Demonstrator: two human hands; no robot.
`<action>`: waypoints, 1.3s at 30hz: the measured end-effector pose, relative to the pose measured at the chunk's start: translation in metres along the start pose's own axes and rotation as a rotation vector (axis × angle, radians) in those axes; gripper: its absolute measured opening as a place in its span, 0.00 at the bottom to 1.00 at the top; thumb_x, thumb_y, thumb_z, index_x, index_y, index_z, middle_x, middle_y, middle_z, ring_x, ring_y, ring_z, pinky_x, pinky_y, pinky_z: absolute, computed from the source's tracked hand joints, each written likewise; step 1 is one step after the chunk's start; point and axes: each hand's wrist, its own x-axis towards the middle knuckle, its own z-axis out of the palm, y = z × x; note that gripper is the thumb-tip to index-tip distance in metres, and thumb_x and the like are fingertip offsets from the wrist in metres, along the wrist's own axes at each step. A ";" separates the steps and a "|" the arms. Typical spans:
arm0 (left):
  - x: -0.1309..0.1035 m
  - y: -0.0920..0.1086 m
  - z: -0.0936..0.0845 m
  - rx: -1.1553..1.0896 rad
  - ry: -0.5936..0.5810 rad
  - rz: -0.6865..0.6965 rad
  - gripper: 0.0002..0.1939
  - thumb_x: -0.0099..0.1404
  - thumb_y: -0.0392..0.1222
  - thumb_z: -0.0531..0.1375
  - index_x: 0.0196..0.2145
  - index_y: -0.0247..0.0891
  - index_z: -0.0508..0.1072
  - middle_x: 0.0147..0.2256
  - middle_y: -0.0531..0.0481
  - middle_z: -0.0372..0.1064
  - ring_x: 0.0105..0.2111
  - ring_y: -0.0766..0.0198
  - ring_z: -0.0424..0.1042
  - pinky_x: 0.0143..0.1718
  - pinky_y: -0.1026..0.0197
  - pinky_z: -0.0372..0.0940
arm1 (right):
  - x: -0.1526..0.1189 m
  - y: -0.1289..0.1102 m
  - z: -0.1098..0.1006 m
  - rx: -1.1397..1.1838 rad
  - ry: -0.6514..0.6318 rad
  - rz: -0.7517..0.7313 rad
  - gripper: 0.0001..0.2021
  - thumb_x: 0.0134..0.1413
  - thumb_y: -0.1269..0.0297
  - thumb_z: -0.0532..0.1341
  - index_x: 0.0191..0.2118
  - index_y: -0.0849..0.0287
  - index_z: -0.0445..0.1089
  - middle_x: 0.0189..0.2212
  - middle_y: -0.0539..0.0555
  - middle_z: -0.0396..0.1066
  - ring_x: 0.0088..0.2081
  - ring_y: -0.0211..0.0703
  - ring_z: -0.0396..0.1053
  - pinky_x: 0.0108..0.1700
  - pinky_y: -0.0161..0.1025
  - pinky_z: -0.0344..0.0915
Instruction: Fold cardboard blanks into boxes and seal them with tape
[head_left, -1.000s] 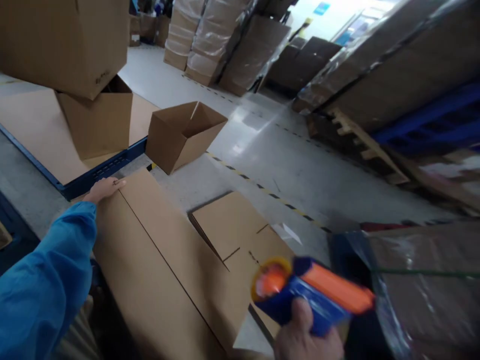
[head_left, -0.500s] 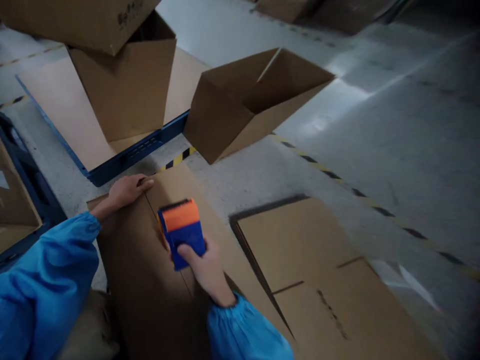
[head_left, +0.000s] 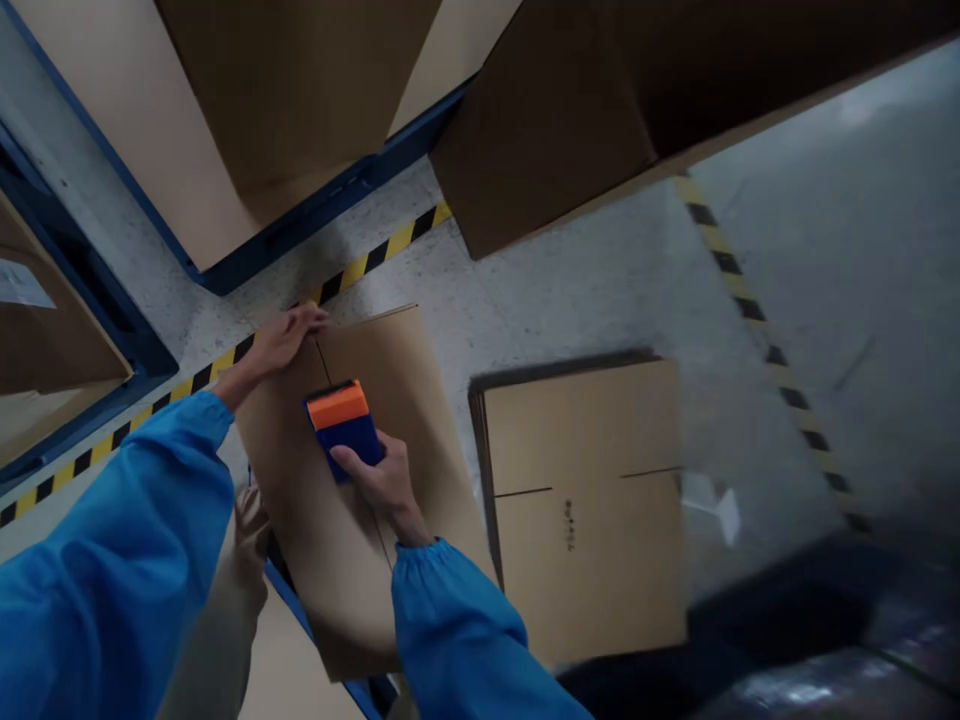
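A cardboard box point(head_left: 427, 420) lies in front of me, its closed flaps meeting along a seam. My right hand point(head_left: 382, 480) is wrapped round a blue and orange tape dispenser point(head_left: 346, 432), which is over the seam towards the box's far end. At the far left corner, my left hand point(head_left: 285, 340) rests on the box edge beside the seam, fingers close together. Whether those fingers pinch anything is too small to tell. Any tape under the dispenser is hidden.
Flattened cartons point(head_left: 592, 560) are stacked to the right. An open box point(head_left: 540, 130) stands beyond, beside a blue pallet point(head_left: 300, 220) bearing another box point(head_left: 300, 80). Another blue pallet point(head_left: 154, 345) is at left. Yellow-black tape point(head_left: 375, 257) marks the floor.
The view has tilted down and turned, bringing the far boxes closer to the top edge. My right hand still grips the dispenser over the seam, and my left hand remains at the far end.
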 end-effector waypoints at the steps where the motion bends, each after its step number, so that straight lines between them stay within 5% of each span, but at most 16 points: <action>1: -0.003 0.003 -0.008 -0.069 0.043 0.000 0.32 0.77 0.57 0.39 0.52 0.33 0.74 0.50 0.38 0.74 0.50 0.56 0.73 0.51 0.56 0.65 | 0.001 -0.003 0.001 -0.015 0.007 0.015 0.23 0.34 0.42 0.70 0.18 0.59 0.66 0.15 0.47 0.59 0.19 0.34 0.55 0.21 0.33 0.57; 3: -0.018 0.015 -0.025 -0.113 0.079 0.033 0.33 0.75 0.61 0.42 0.51 0.33 0.74 0.49 0.39 0.75 0.48 0.56 0.73 0.50 0.56 0.66 | 0.003 -0.010 0.004 -0.042 0.016 0.039 0.23 0.34 0.42 0.69 0.19 0.59 0.67 0.15 0.47 0.60 0.20 0.34 0.56 0.22 0.33 0.58; 8: -0.065 0.050 -0.050 -0.067 -0.358 0.067 0.27 0.70 0.62 0.52 0.51 0.41 0.78 0.47 0.48 0.77 0.44 0.56 0.76 0.42 0.61 0.69 | 0.004 -0.018 0.014 -0.056 0.038 0.097 0.22 0.35 0.43 0.68 0.21 0.59 0.67 0.16 0.47 0.60 0.20 0.34 0.56 0.22 0.34 0.59; 10: -0.073 0.057 -0.053 -0.078 -0.411 0.033 0.25 0.70 0.60 0.54 0.53 0.43 0.77 0.48 0.49 0.77 0.44 0.55 0.76 0.42 0.61 0.69 | 0.002 -0.019 0.016 -0.071 0.041 0.116 0.22 0.35 0.43 0.68 0.21 0.59 0.67 0.16 0.47 0.59 0.20 0.34 0.55 0.22 0.33 0.59; 20: -0.025 0.028 -0.049 -0.309 -0.569 -0.182 0.17 0.59 0.58 0.65 0.38 0.44 0.83 0.37 0.51 0.80 0.41 0.56 0.77 0.42 0.60 0.70 | -0.006 -0.031 0.018 -0.091 0.094 0.208 0.21 0.35 0.44 0.68 0.20 0.59 0.67 0.16 0.48 0.62 0.20 0.34 0.57 0.22 0.33 0.60; 26: 0.002 0.039 -0.037 -0.309 -0.497 -0.006 0.13 0.60 0.51 0.64 0.31 0.38 0.82 0.32 0.48 0.79 0.35 0.58 0.77 0.37 0.60 0.70 | -0.002 -0.042 0.019 -0.073 0.169 0.289 0.23 0.37 0.42 0.67 0.22 0.60 0.70 0.19 0.52 0.68 0.23 0.39 0.64 0.25 0.35 0.64; 32: 0.036 0.043 -0.079 -0.126 -0.235 -0.019 0.12 0.60 0.53 0.64 0.31 0.42 0.80 0.32 0.54 0.79 0.37 0.60 0.74 0.45 0.54 0.69 | -0.025 -0.027 0.002 -0.076 0.072 0.421 0.27 0.37 0.37 0.68 0.25 0.62 0.72 0.21 0.56 0.73 0.24 0.44 0.69 0.27 0.38 0.68; 34: 0.049 0.040 -0.092 -0.068 -0.231 -0.068 0.14 0.60 0.57 0.64 0.34 0.45 0.80 0.34 0.56 0.79 0.40 0.60 0.73 0.49 0.53 0.69 | -0.035 -0.019 -0.003 -0.076 0.045 0.468 0.29 0.38 0.35 0.68 0.26 0.63 0.72 0.22 0.58 0.74 0.25 0.46 0.71 0.27 0.39 0.69; 39: 0.072 0.033 -0.096 -0.030 -0.201 -0.072 0.23 0.56 0.64 0.63 0.37 0.42 0.79 0.36 0.53 0.79 0.42 0.57 0.75 0.48 0.49 0.69 | -0.040 -0.007 -0.005 -0.070 0.058 0.487 0.31 0.38 0.34 0.67 0.27 0.63 0.73 0.22 0.58 0.74 0.25 0.47 0.72 0.27 0.40 0.69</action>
